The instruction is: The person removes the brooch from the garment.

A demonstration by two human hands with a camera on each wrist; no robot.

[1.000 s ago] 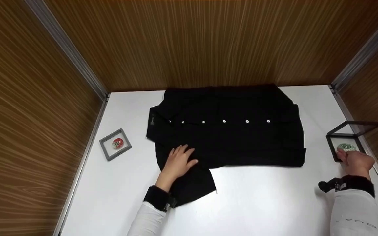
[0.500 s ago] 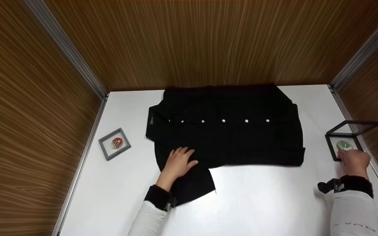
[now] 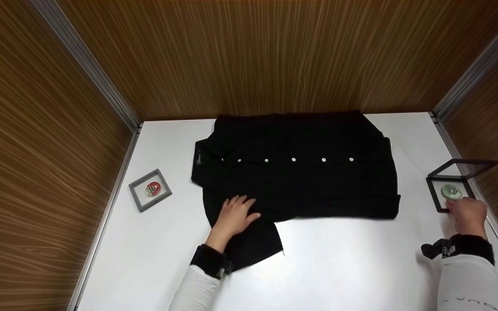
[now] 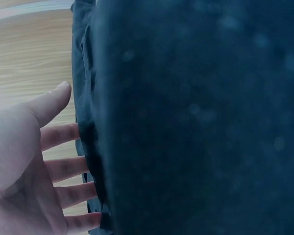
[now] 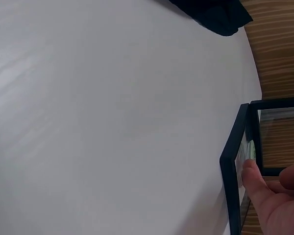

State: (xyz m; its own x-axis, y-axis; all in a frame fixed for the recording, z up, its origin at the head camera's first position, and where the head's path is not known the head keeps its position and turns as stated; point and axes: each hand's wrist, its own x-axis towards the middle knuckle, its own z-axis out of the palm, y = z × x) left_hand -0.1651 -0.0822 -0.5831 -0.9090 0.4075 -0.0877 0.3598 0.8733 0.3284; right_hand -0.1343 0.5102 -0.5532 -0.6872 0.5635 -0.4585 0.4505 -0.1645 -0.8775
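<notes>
A black short-sleeved shirt (image 3: 318, 185) with white buttons lies flat, its collar towards the left. My left hand (image 3: 231, 218) rests on its near sleeve, fingers straight and a little spread. The left wrist view shows that palm (image 4: 19, 171) beside dark cloth (image 4: 196, 127), which fills most of the view. At the far right, a dark display case (image 3: 437, 196) stands with its lid up. A round green-and-white badge (image 3: 451, 191) is in its lower half. My right hand (image 3: 469, 214) pinches the near edge of this badge, fingers curled; the fingertips are partly hidden.
A grey display case (image 3: 134, 190) holding a red-and-white badge (image 3: 153, 188) lies at the left. Wood-grain walls (image 3: 249, 60) enclose the white table (image 3: 339, 268) at the back and both sides. The raised lid (image 3: 482, 166) stands close to the right wall.
The green badge has tilted up slightly under my right fingers, and more of its face shows. My left hand has stayed in place on the sleeve.
</notes>
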